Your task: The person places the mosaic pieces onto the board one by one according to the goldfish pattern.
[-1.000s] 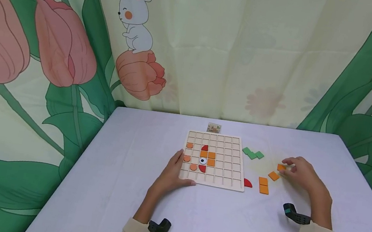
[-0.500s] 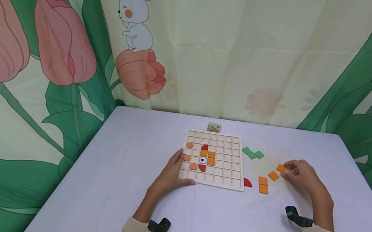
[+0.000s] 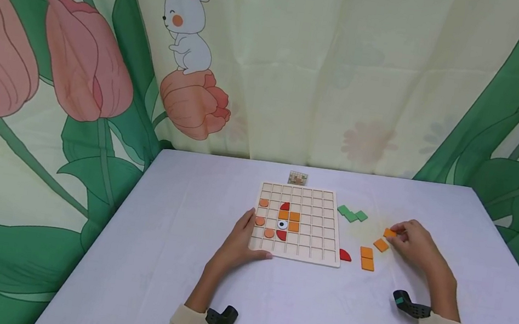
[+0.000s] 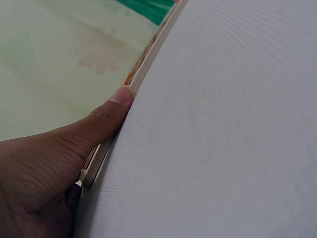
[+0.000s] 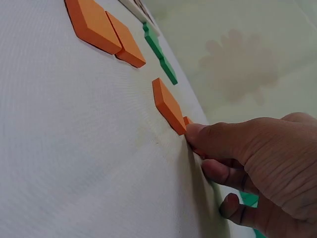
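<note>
While the left hand [image 3: 239,239] braces the board [image 3: 315,235] in the head view, its fingers along the left edge and its thumb along the near edge, the right hand [image 3: 414,243] pinches an orange tile [image 3: 388,233] well to the right of the board. On the board side of the right hand lie a loose orange tile [image 3: 381,245], just beside the pinched one, then an orange pair [image 3: 367,259] and, farther left, a red piece [image 3: 345,255] at the board's edge; green tiles [image 3: 351,217] lie left of the fingertips.

From the left wrist, the thumb presses flat against the board's side; light, even pressure should steady it without tipping the rim.

From the right wrist, the thumb hides most of the pinched tile, and whether it is off the table [image 3: 313,308] cannot be told. Lifting straight up before swinging left seems wise, since the loose tile's corner comes close to the thumb. The easiest passage probably runs between the green tiles and the orange pair, high enough to pass the board's raised rim.
</note>
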`<move>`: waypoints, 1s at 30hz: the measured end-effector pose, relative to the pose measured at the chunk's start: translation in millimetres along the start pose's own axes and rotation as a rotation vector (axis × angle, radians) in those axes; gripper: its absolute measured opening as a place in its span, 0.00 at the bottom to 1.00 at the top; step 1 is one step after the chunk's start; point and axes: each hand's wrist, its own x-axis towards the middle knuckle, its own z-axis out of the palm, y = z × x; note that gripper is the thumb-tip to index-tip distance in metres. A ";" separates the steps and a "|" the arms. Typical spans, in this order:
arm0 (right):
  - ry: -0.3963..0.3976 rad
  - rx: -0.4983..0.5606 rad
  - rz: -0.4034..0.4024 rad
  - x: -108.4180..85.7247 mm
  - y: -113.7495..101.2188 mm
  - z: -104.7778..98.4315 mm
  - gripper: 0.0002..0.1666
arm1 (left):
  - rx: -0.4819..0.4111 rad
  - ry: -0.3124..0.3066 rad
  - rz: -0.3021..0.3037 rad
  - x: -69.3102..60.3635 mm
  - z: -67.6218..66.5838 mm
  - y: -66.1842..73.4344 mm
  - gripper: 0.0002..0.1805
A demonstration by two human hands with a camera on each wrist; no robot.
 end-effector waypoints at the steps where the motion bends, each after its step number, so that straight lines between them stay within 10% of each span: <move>1: 0.002 -0.001 0.000 -0.3 0.1 0.6 0.18 | -0.001 -0.001 -0.002 -0.1 0.5 -0.1 0.69; 30: -0.032 0.087 -0.096 10.6 -50.9 19.5 0.18 | 0.012 -0.006 -0.003 1.0 1.2 -0.8 0.69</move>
